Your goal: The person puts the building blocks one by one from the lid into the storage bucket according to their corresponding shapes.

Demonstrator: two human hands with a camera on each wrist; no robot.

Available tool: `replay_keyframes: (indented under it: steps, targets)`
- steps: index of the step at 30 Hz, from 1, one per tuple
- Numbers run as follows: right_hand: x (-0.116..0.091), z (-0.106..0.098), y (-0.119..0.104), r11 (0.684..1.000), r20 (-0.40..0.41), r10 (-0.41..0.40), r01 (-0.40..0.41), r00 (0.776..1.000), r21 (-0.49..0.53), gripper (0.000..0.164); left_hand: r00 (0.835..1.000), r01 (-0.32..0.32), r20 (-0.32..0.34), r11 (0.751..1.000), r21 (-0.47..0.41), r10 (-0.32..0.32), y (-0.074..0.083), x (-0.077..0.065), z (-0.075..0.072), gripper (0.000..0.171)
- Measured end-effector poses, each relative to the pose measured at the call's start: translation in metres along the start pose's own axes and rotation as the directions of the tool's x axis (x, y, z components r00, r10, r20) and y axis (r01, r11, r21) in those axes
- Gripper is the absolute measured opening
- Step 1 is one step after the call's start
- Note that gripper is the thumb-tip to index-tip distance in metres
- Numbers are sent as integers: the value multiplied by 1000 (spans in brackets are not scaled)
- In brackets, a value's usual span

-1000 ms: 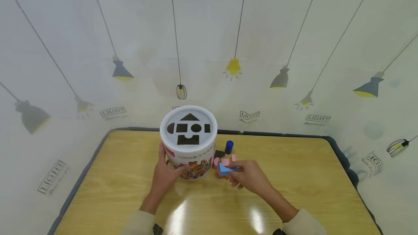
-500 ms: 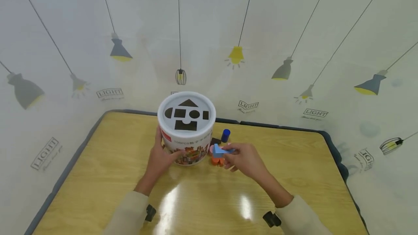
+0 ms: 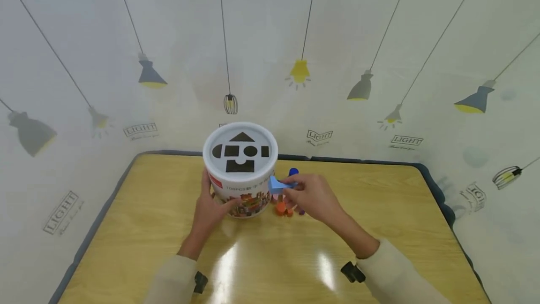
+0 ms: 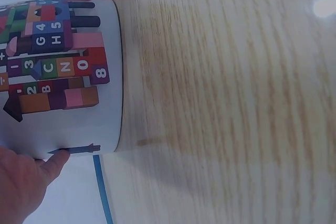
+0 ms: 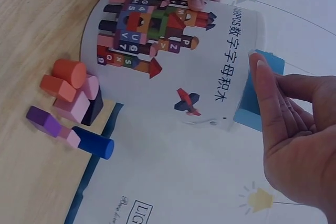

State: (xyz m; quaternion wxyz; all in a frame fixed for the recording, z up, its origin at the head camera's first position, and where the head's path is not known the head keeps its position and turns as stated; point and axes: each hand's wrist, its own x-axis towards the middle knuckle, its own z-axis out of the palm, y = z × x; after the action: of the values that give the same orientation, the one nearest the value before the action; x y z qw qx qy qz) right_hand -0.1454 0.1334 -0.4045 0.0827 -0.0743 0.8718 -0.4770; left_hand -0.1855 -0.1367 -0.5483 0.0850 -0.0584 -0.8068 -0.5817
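A white bucket with printed block pictures stands on the table. Its lid has several dark shaped cutouts, among them a triangle, an oval and a notched rectangle. My left hand grips the bucket's left side, thumb across the front; the left wrist view shows part of that hand against the wall. Between thumb and fingers, my right hand pinches a light blue block with a curved notch. In the right wrist view the blue block overlaps the bucket's upper side, just below the lid's rim.
Loose blocks lie right of the bucket: orange, pink, purple, a blue cylinder and a dark piece. The wooden table meets a wall painted with hanging lamps.
My right hand has raised the light blue block from over the loose blocks up to the bucket's upper right side. My left hand keeps its grip. The head view has shifted slightly.
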Motion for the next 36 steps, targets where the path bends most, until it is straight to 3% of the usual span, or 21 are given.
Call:
replay_keyframes:
  steps: [8, 17, 21, 28, 31, 36]
  targets:
    - [6, 2, -18, 996, -49, -79, 77, 996, -33, 17, 1000, -21, -18, 1000, 2, 21, -1, -2, 0, 127]
    - [20, 5, -30, 991, -32, -135, 134, 990, -21, 20, 1000, -6, -16, 1000, 5, 6, 2, -4, -1, 127]
    - [25, 7, -35, 989, -31, -148, 147, 989, -21, 22, 1000, 22, -7, 1000, -15, -22, 15, -6, -2, 127]
    - [33, 13, -45, 989, -31, -146, 146, 989, -23, 24, 1000, 9, 14, 1000, -2, -9, 40, -11, -6, 124]
    - [35, 17, -49, 991, -22, -132, 132, 991, -20, 24, 999, 29, 18, 1000, -8, -29, 35, -9, -5, 124]
    - [39, 25, -54, 991, -6, -128, 127, 992, -29, 24, 999, 38, 3, 999, -1, -38, 8, -4, -3, 123]
